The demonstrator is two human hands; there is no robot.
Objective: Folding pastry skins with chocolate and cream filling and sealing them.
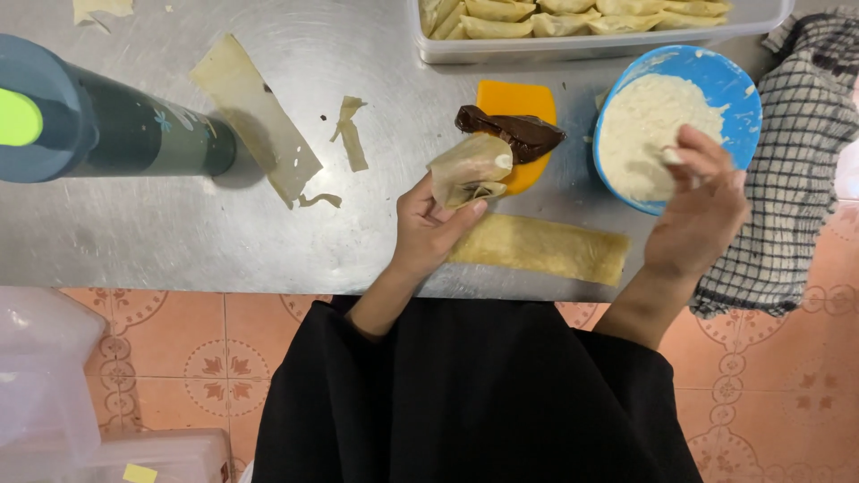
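- Closest in: a black apron [474, 394] over an orange tiled floor [206, 358], clear tubs [54, 385] at the left.
- On the tabletop [134, 241] edge lies a flat pastry strip [541, 248] — right between the two arms.
- Left hand [428, 228] is closed around a half-folded wrapper [470, 168], held up just above the strip, open flap facing up.
- Right hand [693, 210] has its fingertips dipped in the white paste in the blue bowl [734, 89], fingers loosely curled, gripping nothing.
- My take: take only a thin smear of paste — too much probably oozes out of the seam. Keep the fold pinched tight while it goes on.
- Just behind the wrapper: orange scraper [528, 103] with a dark filling bag [519, 132] on it.
- Checked cloth [796, 179] at the right, dark bottle [107, 130] and spare strips [255, 116] at the left.
- Farthest back: tray [591, 45] of finished folded pieces.
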